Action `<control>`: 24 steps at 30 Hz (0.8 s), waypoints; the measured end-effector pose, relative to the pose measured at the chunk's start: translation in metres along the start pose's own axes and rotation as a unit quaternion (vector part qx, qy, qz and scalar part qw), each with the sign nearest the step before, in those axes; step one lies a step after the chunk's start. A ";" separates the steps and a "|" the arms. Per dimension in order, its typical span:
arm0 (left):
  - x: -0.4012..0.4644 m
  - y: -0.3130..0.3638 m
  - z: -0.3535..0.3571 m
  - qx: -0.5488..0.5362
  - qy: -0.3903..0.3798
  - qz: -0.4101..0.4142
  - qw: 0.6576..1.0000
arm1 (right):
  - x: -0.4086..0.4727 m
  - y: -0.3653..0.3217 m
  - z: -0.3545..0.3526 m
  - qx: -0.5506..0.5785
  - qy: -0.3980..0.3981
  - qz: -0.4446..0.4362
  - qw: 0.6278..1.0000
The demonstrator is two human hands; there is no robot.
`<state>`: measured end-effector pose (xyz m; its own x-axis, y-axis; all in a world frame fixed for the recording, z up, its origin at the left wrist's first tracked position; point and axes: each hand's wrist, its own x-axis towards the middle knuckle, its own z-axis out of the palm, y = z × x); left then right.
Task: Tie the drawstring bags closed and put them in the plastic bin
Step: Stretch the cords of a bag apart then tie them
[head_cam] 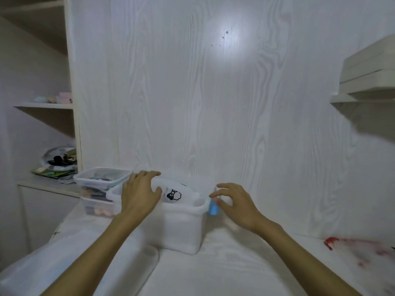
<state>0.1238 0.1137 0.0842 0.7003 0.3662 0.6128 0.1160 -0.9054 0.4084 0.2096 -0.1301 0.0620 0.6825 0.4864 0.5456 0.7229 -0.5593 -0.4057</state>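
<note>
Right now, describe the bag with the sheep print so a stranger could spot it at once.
Find the white plastic bin on the white table against the wood-grain wall. The drawstring bag sits inside it, under the left hand. It alone bears a black cartoon sheep.

A single head-mounted wide-angle camera supplies the only view. It looks forward and slightly downward from the person's eye position, facing a white wood-grain wall panel (213, 92) that fills the upper two thirds of the frame. The white counter (235, 263) occupies the lower third, close to the lens. Both forearms enter from the bottom edge and extend away from the camera toward the plastic bin (183, 227), which sits near the frame centre. Lens distortion curves the shelves (44, 105) at the left edge.
</note>
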 end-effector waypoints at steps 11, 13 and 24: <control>-0.123 0.159 0.042 -0.173 -0.258 0.117 0.943 | -0.196 0.085 -0.108 -0.097 -0.023 0.205 0.974; -0.152 0.190 0.066 -0.197 -0.317 0.144 0.916 | -0.230 0.093 -0.133 -0.133 -0.003 0.258 0.957; -0.256 0.329 0.146 -0.208 -0.383 0.343 0.832 | -0.343 0.108 -0.200 -0.345 -0.005 0.481 0.806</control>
<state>0.0857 -0.3099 -0.0374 0.7636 -0.5947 0.2515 -0.6379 -0.6345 0.4364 0.0318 -0.4919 -0.0222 0.8947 -0.3919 0.2142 -0.3715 -0.9192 -0.1303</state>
